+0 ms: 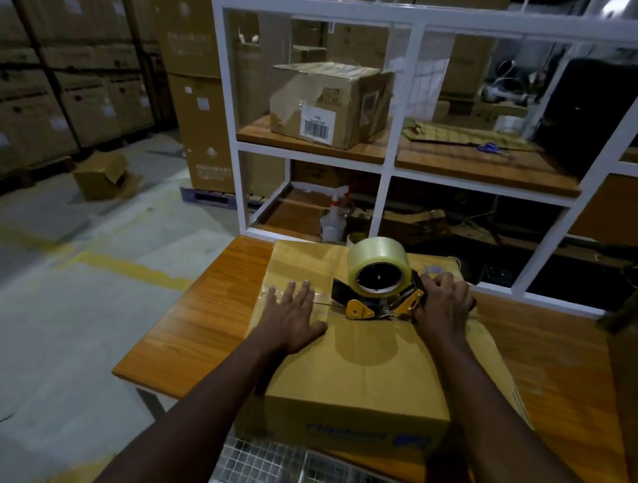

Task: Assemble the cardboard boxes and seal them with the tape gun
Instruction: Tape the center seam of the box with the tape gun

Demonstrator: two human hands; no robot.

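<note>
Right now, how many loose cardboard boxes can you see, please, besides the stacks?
3: the table box, the shelf box, the floor box at left; more may be hidden in the rack.

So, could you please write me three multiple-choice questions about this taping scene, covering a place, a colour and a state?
1. Where does the tape gun rest?
A. on the floor
B. on top of the cardboard box
C. on a chair

2. What colour is the shelf frame behind the table?
A. white
B. black
C. red

3. How is the left hand?
A. gripping the tape gun
B. flat on the box, fingers straight
C. hanging beside the table

Answers: 1 B, the right hand grips it on the box top; 2 A, its bars are white; 3 B, the palm lies flat on the box top.
</note>
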